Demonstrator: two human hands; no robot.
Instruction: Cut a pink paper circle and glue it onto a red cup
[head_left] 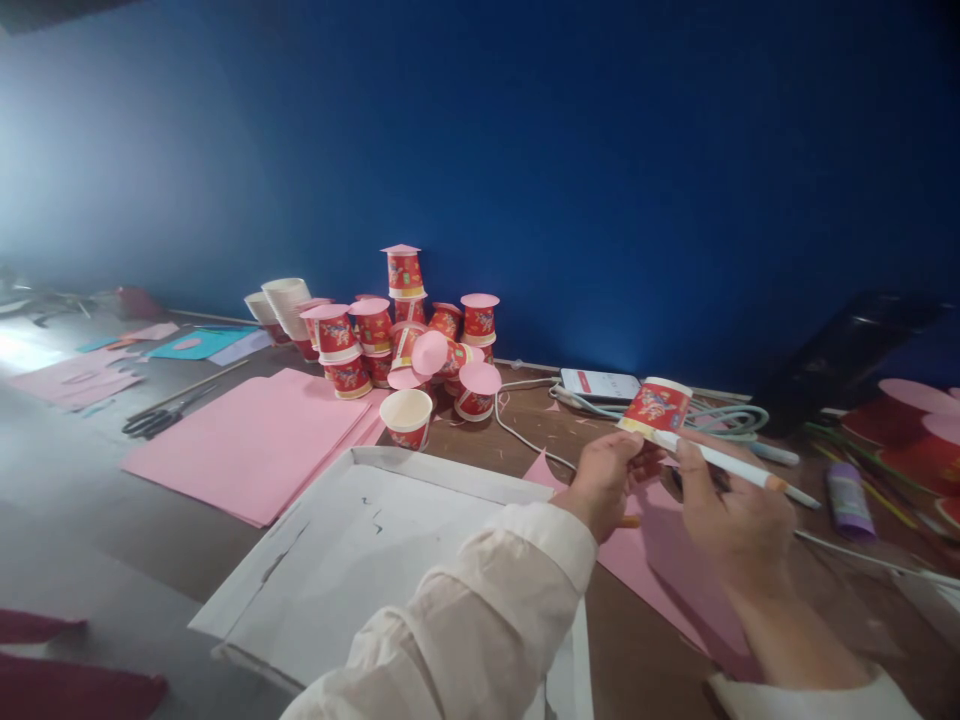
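My left hand grips a red patterned paper cup near its lower edge, holding it up over the right part of the table. In my right hand is a white marker with an orange end, its front end pointing left at the cup's lower side. Part of my left fingers is hidden behind the cup and marker. Beneath both hands lies pink paper. A white tray or box lid, with dark marks on it, sits partly under my left sleeve.
Several red cups with pink paper discs are stacked by the blue wall, near an upright cup. Pink sheets and scissors lie left. A phone, cables, a purple glue stick and a black bottle are right.
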